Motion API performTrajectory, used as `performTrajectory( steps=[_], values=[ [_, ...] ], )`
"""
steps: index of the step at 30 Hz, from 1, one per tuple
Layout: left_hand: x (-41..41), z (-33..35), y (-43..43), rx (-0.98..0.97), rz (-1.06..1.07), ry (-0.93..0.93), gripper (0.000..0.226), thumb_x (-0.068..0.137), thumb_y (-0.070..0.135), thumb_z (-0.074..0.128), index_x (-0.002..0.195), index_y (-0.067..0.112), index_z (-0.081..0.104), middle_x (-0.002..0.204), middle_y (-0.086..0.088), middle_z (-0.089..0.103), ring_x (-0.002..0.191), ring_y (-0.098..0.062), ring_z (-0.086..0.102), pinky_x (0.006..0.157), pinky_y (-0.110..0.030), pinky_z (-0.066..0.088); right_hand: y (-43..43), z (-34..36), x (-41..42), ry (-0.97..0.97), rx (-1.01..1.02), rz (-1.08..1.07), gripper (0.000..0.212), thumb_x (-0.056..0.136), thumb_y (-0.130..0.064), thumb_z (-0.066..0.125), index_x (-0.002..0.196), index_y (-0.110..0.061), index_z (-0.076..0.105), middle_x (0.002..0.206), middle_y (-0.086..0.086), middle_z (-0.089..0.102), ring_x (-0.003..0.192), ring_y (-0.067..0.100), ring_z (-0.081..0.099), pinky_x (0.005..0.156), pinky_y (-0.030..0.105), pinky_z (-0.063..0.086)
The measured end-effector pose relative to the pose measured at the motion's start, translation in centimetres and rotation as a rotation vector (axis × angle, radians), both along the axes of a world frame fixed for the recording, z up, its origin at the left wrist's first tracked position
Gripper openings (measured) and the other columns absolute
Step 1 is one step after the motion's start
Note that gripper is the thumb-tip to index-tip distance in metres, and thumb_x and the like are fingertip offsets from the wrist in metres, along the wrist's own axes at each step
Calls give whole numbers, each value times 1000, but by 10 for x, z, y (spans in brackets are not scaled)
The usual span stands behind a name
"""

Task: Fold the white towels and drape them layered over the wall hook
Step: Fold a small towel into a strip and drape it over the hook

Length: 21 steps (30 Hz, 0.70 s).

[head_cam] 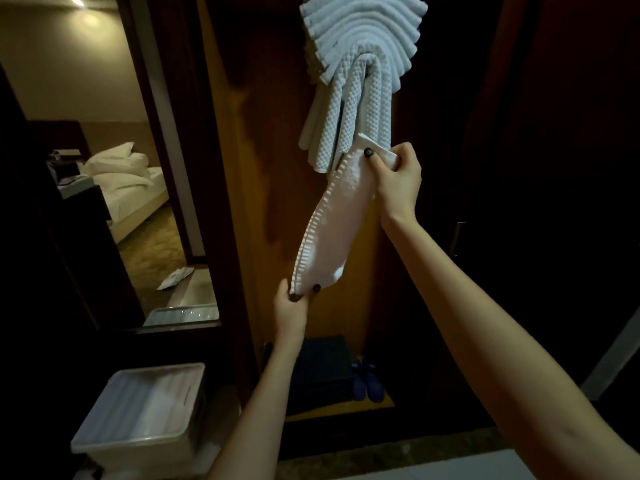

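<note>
Towel (329, 220) was folded into a narrow strip, slanting between my hands just below the pile (360, 57) hanging on the wall. My right hand (398, 181) pinched its top end and my left hand (291, 310) its bottom. It looked light, soft and floppy, so gripping both ends seemed best to keep the fold.

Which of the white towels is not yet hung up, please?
The folded towel stretched between the left hand and right hand; the hung towels already drape in layers above.
</note>
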State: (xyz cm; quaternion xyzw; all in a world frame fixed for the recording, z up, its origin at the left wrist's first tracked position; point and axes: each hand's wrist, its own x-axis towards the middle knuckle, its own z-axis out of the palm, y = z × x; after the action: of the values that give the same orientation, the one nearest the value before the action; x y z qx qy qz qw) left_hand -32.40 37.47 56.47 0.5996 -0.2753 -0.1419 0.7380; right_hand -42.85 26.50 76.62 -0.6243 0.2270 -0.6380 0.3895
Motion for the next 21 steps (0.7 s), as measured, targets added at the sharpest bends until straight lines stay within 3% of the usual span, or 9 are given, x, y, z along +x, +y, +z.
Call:
performTrajectory(
  steps=[3, 5, 7, 9, 11, 13, 16, 21],
  values=[
    [-5, -7, -3, -48, -60, 268, 20, 88, 16, 71, 105, 25, 65, 98, 14, 71, 99, -10, 63, 81, -24, 46, -6, -1, 1, -58, 61, -6, 35, 88, -19, 68, 70, -19, 39, 68, -4, 43, 67, 9, 42, 63, 30, 38],
    [-10, -10, -9, -53, -76, 349, 15, 89, 15, 69, 95, 28, 66, 91, 14, 71, 95, -12, 63, 81, -26, 47, -12, -4, 2, -76, 116, -8, 33, 87, -19, 69, 71, -17, 40, 69, -1, 44, 68, 13, 42, 64, 32, 38],
    [-15, -8, -15, -42, -94, 406, 8, 88, 22, 70, 94, 20, 66, 88, 5, 71, 89, -18, 62, 80, -32, 46, -18, -10, 2, -87, 152, -17, 30, 87, -18, 69, 75, -12, 43, 71, 3, 45, 70, 16, 43, 65, 34, 38],
    [-20, -7, -18, -52, -121, 482, 41, 82, 34, 73, 109, 5, 63, 101, -8, 70, 95, -24, 62, 90, -42, 47, -23, -15, 1, -92, 167, -32, 29, 87, -17, 69, 74, -13, 43, 70, 2, 44, 69, 15, 42, 64, 33, 37],
    [-21, -8, -19, -104, -183, 561, 66, 78, 41, 73, 127, 1, 53, 119, -15, 66, 112, -30, 61, 98, -47, 49, -27, -18, -1, -92, 184, -48, 31, 87, -17, 69, 70, -16, 42, 68, -1, 44, 67, 14, 42, 62, 32, 37],
    [-23, -9, -19, -162, -269, 589, 70, 80, 40, 71, 135, 2, 47, 125, -18, 63, 115, -32, 62, 95, -48, 52, -32, -20, -4, -88, 201, -59, 32, 86, -18, 69, 69, -19, 42, 67, -3, 45, 67, 13, 43, 61, 31, 37],
    [-20, -11, -15, -207, -326, 589, 66, 86, 37, 66, 141, 9, 41, 138, -15, 55, 122, -28, 57, 109, -51, 40, -40, -23, -9, -79, 209, -76, 32, 86, -18, 69, 69, -19, 41, 68, -2, 46, 69, 16, 44, 62, 32, 38],
    [0, -9, -7, -110, -190, 544, 68, 92, 37, 62, 149, 13, 32, 150, -8, 40, 134, -27, 43, 107, -48, 39, -46, -35, -12, -30, 200, -40, 32, 88, -18, 68, 69, -18, 42, 71, 1, 46, 73, 19, 46, 66, 37, 40]
  ],
)
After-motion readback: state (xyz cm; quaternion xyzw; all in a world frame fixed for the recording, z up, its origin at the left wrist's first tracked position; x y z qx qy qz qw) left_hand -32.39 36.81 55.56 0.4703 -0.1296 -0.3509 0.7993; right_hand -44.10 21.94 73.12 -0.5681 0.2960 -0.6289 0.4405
